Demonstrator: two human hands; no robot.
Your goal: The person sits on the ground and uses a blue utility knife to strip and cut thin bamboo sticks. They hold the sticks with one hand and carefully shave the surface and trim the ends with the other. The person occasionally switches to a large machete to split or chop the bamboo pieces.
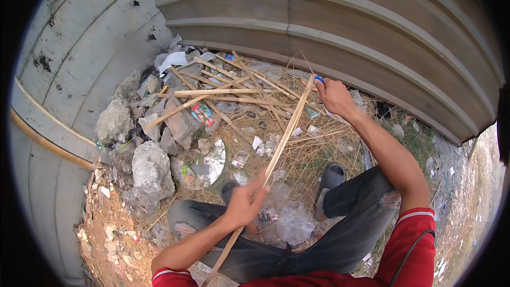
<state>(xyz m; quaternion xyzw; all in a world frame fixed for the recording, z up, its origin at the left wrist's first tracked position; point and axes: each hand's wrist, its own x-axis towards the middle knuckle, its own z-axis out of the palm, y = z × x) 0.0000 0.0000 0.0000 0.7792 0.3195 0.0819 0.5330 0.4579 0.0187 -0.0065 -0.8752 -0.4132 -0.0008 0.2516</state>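
A long, pale bamboo strip (286, 135) runs slantwise from my lap up to the far right. My left hand (247, 204) is closed around its lower part, and the strip's near end passes beneath that wrist. At the far end, my right hand (336, 95) is closed on a small tool with a blue handle (319, 79). The tool sits against the strip's tip; its blade or working end cannot be made out. Thin slivers (304, 59) stick up from the strip there. Just beyond the strip, several cut bamboo sticks (223, 91) lie crossed in a loose pile.
Rough grey rocks (151, 170) are heaped at the left. A corrugated metal sheet (329, 16) closes off the far side, and a pale wall (79, 37) stands left. Litter, dry grass and a clear plastic bag (295, 224) cover the ground between my sandalled feet.
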